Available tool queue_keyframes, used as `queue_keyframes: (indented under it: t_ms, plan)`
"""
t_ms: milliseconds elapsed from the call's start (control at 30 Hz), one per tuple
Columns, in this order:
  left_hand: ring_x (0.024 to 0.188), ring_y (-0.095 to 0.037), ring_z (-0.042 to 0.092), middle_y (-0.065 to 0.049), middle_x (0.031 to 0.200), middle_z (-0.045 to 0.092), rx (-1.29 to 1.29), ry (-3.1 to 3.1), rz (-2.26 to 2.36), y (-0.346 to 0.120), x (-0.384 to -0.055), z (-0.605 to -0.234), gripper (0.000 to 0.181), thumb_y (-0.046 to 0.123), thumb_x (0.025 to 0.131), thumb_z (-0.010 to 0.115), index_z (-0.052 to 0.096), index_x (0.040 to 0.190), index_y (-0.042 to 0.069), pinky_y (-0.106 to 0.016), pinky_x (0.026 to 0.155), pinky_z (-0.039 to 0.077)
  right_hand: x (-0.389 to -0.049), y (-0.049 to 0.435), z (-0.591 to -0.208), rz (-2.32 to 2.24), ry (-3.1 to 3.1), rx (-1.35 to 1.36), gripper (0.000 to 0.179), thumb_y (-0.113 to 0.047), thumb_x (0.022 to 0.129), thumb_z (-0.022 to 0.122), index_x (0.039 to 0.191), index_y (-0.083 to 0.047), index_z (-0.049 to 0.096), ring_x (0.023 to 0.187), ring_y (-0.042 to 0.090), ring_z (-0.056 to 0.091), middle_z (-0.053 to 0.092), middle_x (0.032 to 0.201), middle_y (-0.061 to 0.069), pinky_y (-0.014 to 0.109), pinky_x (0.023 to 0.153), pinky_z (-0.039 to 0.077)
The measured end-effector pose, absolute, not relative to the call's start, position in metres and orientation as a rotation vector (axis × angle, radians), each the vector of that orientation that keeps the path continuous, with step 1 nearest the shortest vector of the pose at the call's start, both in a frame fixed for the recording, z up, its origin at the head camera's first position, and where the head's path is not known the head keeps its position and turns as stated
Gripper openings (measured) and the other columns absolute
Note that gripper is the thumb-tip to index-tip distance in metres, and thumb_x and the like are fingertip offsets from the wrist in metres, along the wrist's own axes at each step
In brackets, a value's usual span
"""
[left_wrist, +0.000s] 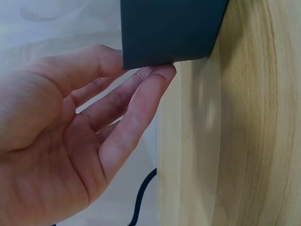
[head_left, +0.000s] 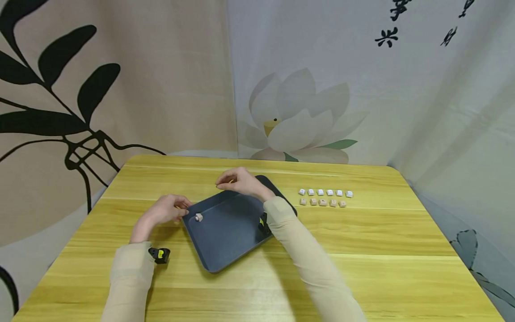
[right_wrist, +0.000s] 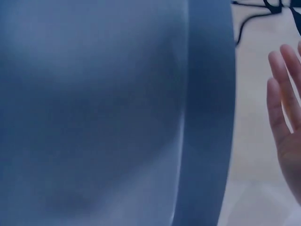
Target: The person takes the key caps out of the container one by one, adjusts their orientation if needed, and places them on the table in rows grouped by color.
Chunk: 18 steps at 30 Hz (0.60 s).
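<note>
A dark grey rectangular tray [head_left: 229,228] lies at an angle across the middle of the table. At its left corner, my left hand [head_left: 166,209] pinches the rim. The left wrist view shows the thumb and fingertips of that hand [left_wrist: 99,113] right at the edge of the tray [left_wrist: 169,33]. Inside the tray, close to this corner, sits a small pale pinkish block [head_left: 199,217]. My right hand [head_left: 243,182] is over the tray's far edge, its forearm crossing the tray's right side. Seen from the right wrist, its fingers [right_wrist: 275,106] are extended and hold nothing.
Right of the tray stand two short rows of small blocks: white ones [head_left: 320,192] behind, beige ones [head_left: 322,202] in front. The wooden table [head_left: 362,273] ends at a printed curtain [head_left: 193,89]. Each sleeve carries a black wrist camera [head_left: 159,255].
</note>
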<state>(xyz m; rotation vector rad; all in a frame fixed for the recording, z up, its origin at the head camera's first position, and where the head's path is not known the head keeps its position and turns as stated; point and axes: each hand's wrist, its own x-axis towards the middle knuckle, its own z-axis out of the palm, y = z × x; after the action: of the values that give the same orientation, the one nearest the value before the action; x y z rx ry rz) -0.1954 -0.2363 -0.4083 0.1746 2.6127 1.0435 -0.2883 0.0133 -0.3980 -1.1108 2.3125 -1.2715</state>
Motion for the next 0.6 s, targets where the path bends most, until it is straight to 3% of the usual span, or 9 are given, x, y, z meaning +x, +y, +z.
queue_keyframes:
  t_ms: [233,600]
  plan:
    - [0.073,-0.016,0.062,-0.023,0.105,0.066,0.187,2.607,1.026,-0.237,-0.196,-0.407,0.026,0.002,0.09,0.057,0.062,0.115,-0.004,-0.033,0.065,0.057,-0.277,-0.024,-0.409,-1.124,2.192,-1.24,0.021,-0.014,0.089,0.066,0.105,-0.002,0.071,0.09,0.009,0.067,0.072,0.102,0.009,0.017,0.079,0.055]
    - [0.08,-0.018,0.065,-0.027,0.112,0.064,0.193,2.59,1.019,-0.24,-0.195,-0.408,0.028,0.004,0.093,0.054,0.06,0.119,-0.004,-0.034,0.068,0.059,-0.264,-0.042,-0.43,-0.998,2.146,-1.122,0.021,-0.012,0.085,0.07,0.105,-0.008,0.073,0.085,0.003,0.068,0.074,0.102,0.004,0.015,0.072,0.056]
